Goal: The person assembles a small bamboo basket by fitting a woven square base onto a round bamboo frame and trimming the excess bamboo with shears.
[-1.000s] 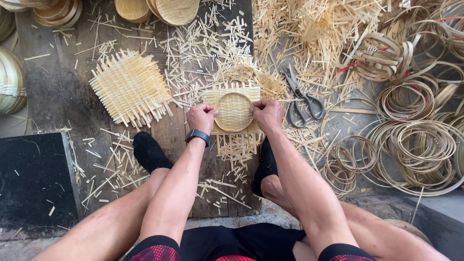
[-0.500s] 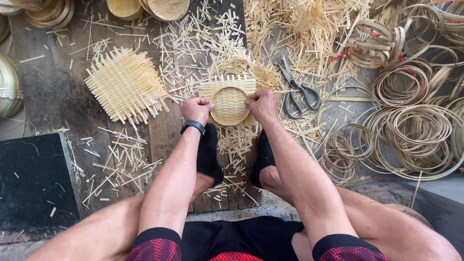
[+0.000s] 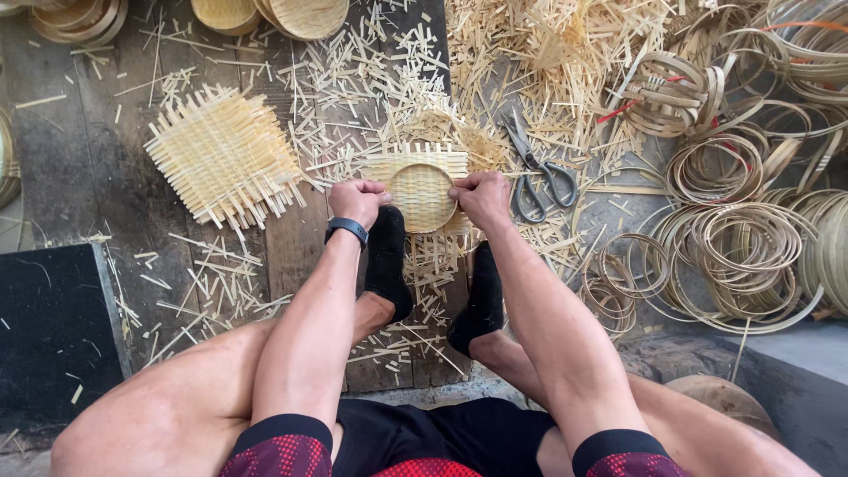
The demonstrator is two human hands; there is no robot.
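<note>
A small woven bamboo mat with a round hoop pressed into it (image 3: 421,190) lies on the wooden planks in front of me. My left hand (image 3: 358,200) grips its left rim and my right hand (image 3: 482,197) grips its right rim. A black band sits on my left wrist (image 3: 345,229). My two feet in black socks (image 3: 389,261) rest just below the piece, toes near its lower edge. Loose strip ends stick out around the hoop.
A flat square woven mat (image 3: 224,155) lies to the left. Scissors (image 3: 536,168) lie right of the piece. Coils of bamboo hoops (image 3: 746,247) pile at the right, finished round trays (image 3: 305,14) at the top, a black mat (image 3: 55,322) at lower left. Cut slivers cover the floor.
My view has shifted a little and my feet have drawn in under the piece. Both hands keep hold of the woven piece's rim, shifting their grip slightly.
</note>
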